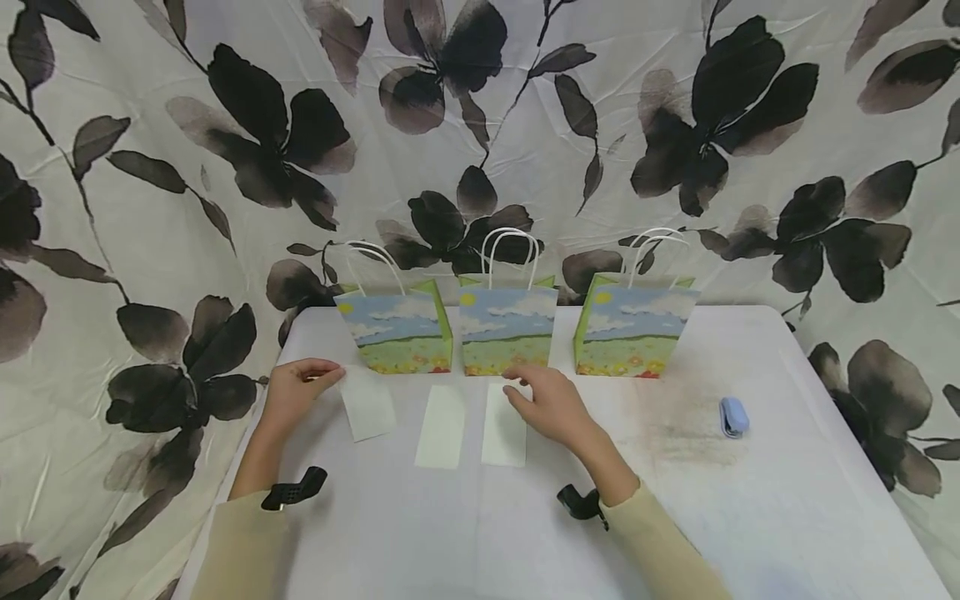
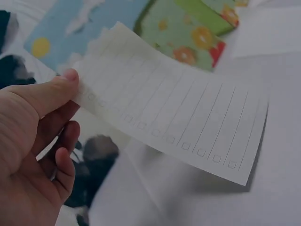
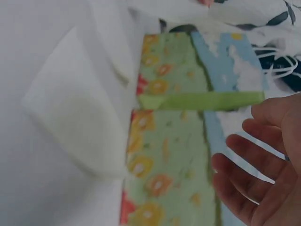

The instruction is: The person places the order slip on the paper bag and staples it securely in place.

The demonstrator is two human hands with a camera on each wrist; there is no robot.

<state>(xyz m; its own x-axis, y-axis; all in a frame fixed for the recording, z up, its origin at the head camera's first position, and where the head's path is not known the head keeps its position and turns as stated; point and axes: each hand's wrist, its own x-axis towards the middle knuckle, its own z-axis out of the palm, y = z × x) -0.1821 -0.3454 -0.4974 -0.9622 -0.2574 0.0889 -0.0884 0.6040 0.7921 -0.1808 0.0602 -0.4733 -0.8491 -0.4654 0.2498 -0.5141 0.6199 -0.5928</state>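
Observation:
My left hand point(image 1: 294, 393) pinches a corner of a white paper slip point(image 2: 164, 103) between thumb and fingers. Printed lines and a row of small checkboxes show on that slip, which is raised at a tilt in front of the left gift bag point(image 1: 393, 333). Over the top of another slip point(image 1: 504, 435), my right hand point(image 1: 553, 406) hovers with loosely bent fingers and nothing between them. A third slip point(image 1: 440, 427) lies flat in the middle. In the right wrist view, the right hand point(image 3: 263, 155) appears beside the printed bags.
The middle gift bag point(image 1: 507, 333) and right gift bag point(image 1: 633, 333) stand upright along the back of the white table point(image 1: 420, 533), white handles up. A small blue object point(image 1: 733, 417) lies at the right, past a brownish smudge. A floral cloth point(image 1: 525, 125) hangs behind.

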